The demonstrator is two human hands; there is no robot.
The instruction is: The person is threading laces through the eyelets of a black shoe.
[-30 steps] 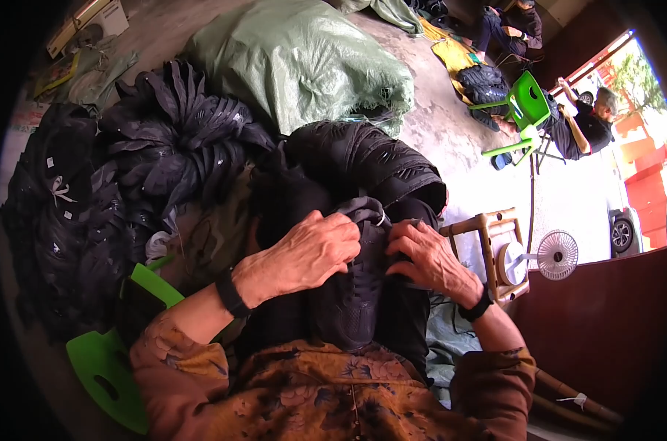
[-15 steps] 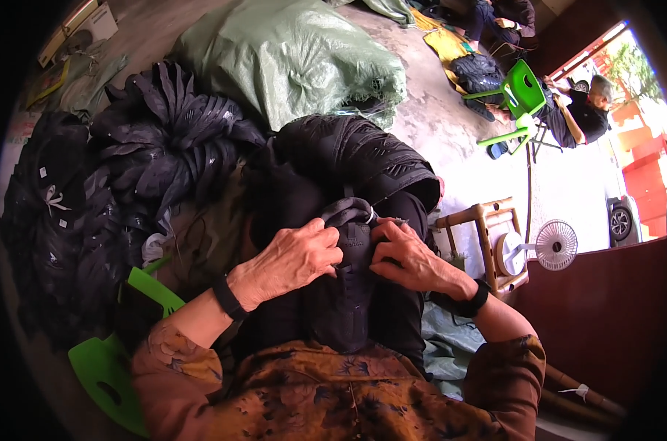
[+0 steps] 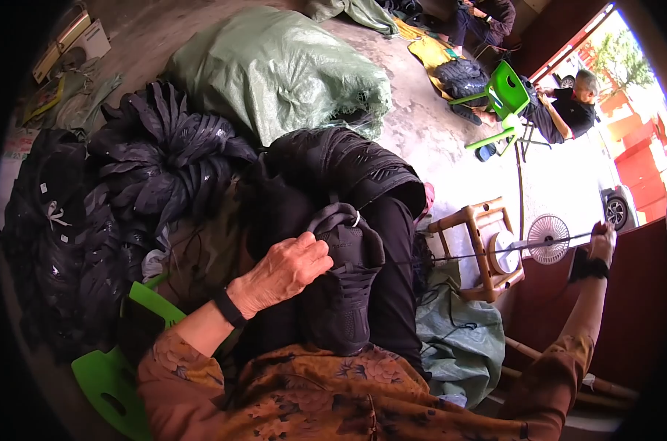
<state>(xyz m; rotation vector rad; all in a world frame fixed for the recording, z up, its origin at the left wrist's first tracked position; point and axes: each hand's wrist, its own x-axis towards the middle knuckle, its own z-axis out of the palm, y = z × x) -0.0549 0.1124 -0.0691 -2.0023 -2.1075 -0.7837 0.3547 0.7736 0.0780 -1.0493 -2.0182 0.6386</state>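
Floor [image 3: 414, 140]: greyish, brightly lit toward the doorway. Directly on it: bulging pale-green sack [image 3: 275, 70]; heap of black shoe uppers [image 3: 164, 151] beside it, at left; yellow sheet [image 3: 426, 55], dark bundle [image 3: 460, 79] on it; bamboo stool [image 3: 460, 220] at right. Lap [image 3: 394, 275], dark trousers: carries black shoe [image 3: 341, 323], toe toward the body; curved black stack [image 3: 333, 158] across the knees.

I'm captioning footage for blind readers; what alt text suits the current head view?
The left hand grips a black shoe on the lap while the right hand, stretched far right, holds a dark cord straight out from it. Black shoe parts are heaped to the left, a green sack lies ahead, and a bamboo stool and white fan are to the right.
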